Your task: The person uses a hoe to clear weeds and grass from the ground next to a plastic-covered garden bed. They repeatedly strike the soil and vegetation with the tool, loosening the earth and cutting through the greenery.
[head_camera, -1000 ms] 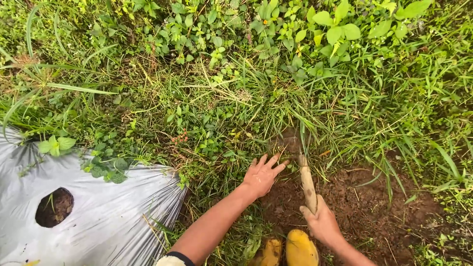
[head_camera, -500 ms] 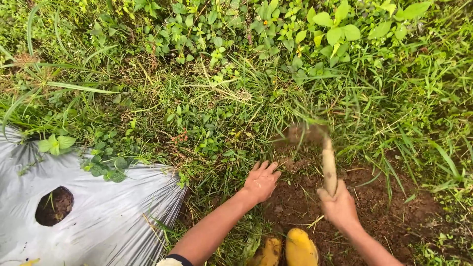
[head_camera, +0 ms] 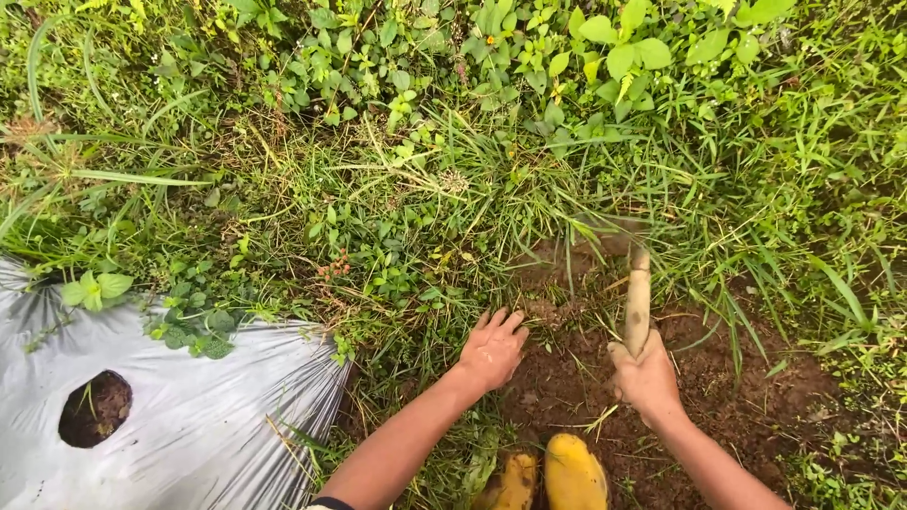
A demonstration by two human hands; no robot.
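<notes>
Wooden handle (head_camera: 639,300): upright over bare soil patch (head_camera: 727,378), tool head blurred in grass (head_camera: 397,189) | right hand (head_camera: 647,378): grip clamped on handle | left hand (head_camera: 491,351): fingers spread, flat on soil | yellow boots (head_camera: 553,472) below | plastic sheet (head_camera: 189,425) with hole, left.

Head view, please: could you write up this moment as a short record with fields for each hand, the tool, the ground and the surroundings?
Left hand: left hand lies open, palm down, on the soil at the grass edge, holding nothing.
Right hand: right hand is closed around the wooden handle.
Tool: its far end is blurred among the grass; the blade cannot be made out.
Ground: bare soil patch ringed by grass and weeds.
Surroundings: silver plastic sheet with a round planting hole at lower left; yellow boots at the bottom edge.
</notes>
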